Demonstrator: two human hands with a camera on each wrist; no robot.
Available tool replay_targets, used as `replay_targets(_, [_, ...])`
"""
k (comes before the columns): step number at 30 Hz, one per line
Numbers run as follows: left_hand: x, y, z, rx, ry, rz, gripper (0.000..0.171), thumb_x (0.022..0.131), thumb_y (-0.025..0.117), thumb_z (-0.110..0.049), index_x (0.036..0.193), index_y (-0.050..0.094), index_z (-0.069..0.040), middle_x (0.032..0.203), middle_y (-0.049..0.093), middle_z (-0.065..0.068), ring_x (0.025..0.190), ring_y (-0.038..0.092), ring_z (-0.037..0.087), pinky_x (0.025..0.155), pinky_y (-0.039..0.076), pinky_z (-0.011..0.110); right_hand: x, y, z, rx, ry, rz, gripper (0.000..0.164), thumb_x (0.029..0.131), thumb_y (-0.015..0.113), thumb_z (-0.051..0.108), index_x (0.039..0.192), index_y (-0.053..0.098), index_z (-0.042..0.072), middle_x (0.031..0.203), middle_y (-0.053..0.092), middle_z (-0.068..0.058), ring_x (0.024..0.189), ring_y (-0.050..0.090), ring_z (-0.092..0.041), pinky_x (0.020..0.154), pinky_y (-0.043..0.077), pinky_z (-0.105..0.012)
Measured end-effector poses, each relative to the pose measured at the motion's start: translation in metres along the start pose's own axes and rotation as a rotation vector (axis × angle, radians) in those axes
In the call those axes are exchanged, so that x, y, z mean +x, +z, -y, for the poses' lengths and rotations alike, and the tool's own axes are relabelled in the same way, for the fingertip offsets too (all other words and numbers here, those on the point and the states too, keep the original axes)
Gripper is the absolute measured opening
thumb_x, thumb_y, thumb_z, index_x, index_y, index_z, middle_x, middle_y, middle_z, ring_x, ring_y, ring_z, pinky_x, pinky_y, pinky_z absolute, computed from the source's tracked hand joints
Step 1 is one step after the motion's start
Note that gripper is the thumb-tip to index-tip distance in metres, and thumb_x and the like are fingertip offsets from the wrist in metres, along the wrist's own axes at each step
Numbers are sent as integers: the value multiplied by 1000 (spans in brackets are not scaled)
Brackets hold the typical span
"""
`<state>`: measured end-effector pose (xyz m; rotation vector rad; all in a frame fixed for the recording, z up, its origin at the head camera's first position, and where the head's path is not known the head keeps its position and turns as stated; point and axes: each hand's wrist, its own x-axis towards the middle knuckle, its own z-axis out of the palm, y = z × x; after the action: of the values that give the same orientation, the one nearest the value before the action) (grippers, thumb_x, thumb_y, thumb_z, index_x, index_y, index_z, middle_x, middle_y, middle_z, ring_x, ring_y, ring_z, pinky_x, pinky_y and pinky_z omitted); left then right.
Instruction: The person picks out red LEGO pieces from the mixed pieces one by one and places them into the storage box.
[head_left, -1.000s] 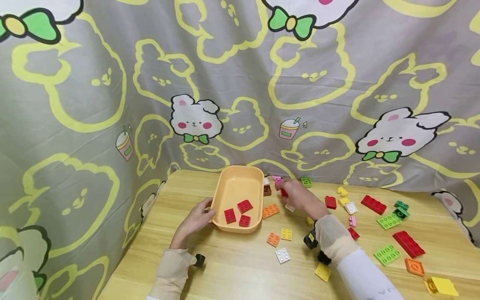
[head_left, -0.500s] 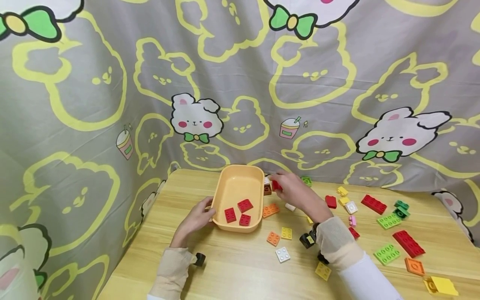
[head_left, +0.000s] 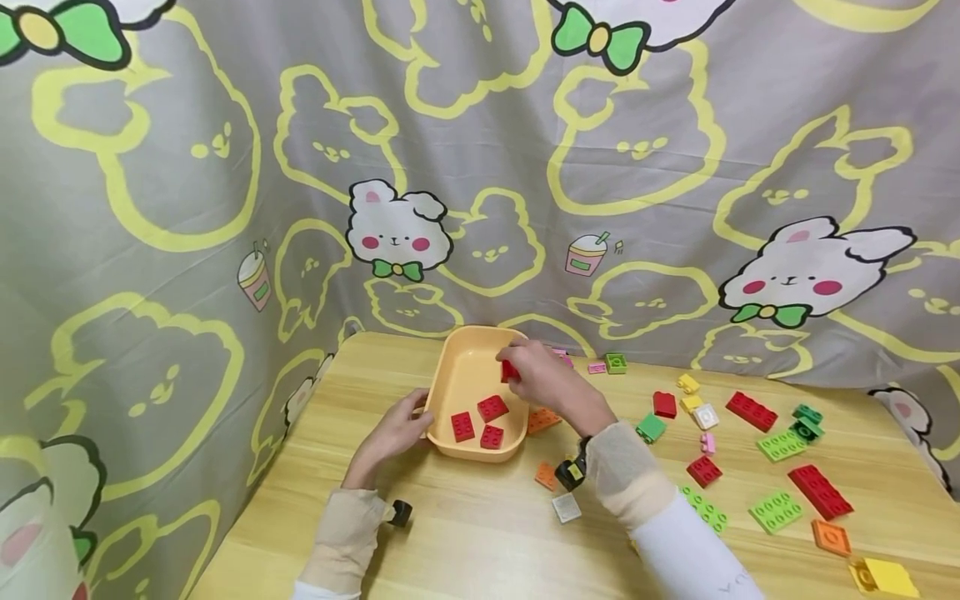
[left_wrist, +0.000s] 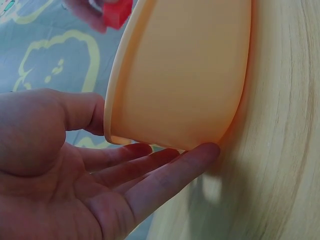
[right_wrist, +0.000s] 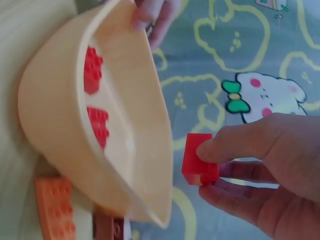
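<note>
My left hand [head_left: 397,429] holds the near left corner of a light orange plastic tray [head_left: 465,367]. In the left wrist view, the thumb lies at the rim and the fingers [left_wrist: 165,180] reach along the tray's outer wall. Three red toy building bricks lie inside, one of them the brick nearest the left wall [head_left: 462,426]. My right hand [head_left: 551,379] pinches another red building brick [right_wrist: 196,159] between thumb and fingers. That brick is raised beside the tray's right rim and overlaps the tray's inside in the head view.
To the right lie many loose bricks, among them an orange brick [head_left: 543,419], a white brick [head_left: 566,507], a green brick [head_left: 650,427] and a long red brick [head_left: 821,490]. A patterned grey curtain [head_left: 637,192] hangs behind the wooden table [head_left: 465,533].
My right hand has taken the red brick from among the bricks right of the tray and moved left to the tray's right rim. The left hand stays on the tray.
</note>
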<state>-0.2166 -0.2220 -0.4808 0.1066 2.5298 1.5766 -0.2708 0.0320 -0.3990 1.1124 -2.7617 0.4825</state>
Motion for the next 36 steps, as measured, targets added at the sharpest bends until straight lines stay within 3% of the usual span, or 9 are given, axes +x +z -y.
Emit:
replay_targets(8, [1,3,1,6,-7,-1,49,94,48,2,143,42,7,141,45,32,117,54,46,76,61,42,22,29,11,26,-96,9,28,79,75,5,105,73,-2,93,65,-13,80,59,-20,69,56,-30])
replay_targets(15, [4,6,0,10,11,36,48,96,47,0,143,41,7,142,44,31,118,53,45,78,60,44,32,51,10,34,-21,62,26,78,75,3,104,73,0,93,66,-10,81,58,-19,71,55,-31])
replay_targets(20, [2,-2,0,-4,7,8,47,95,48,1,141,43,7,140,46,30,115,56,44,75,60,49,50,65,16,70,-66,99,14,78,74,3,92,73,0,76,62,-6,72,54,-20,63,51,-31])
replay_targets(26, [2,-4,0,-1,23,14,48,94,50,1,141,44,8,140,47,32,115,56,44,77,60,49,62,74,20,65,14,168,7,77,76,3,81,71,3,66,52,1,67,49,-17,58,44,-27])
replay_targets(31, [2,-3,0,10,-4,8,47,94,48,1,141,44,7,141,46,30,117,55,44,78,60,45,66,80,24,102,61,219,7,75,75,-1,81,72,2,66,54,-1,65,50,-18,56,43,-27])
replay_targets(36, [1,-2,1,1,-12,6,46,95,48,1,140,45,7,141,47,29,115,56,43,76,61,44,65,85,28,83,86,247,17,77,73,0,95,74,1,83,67,-7,77,60,-19,70,55,-30])
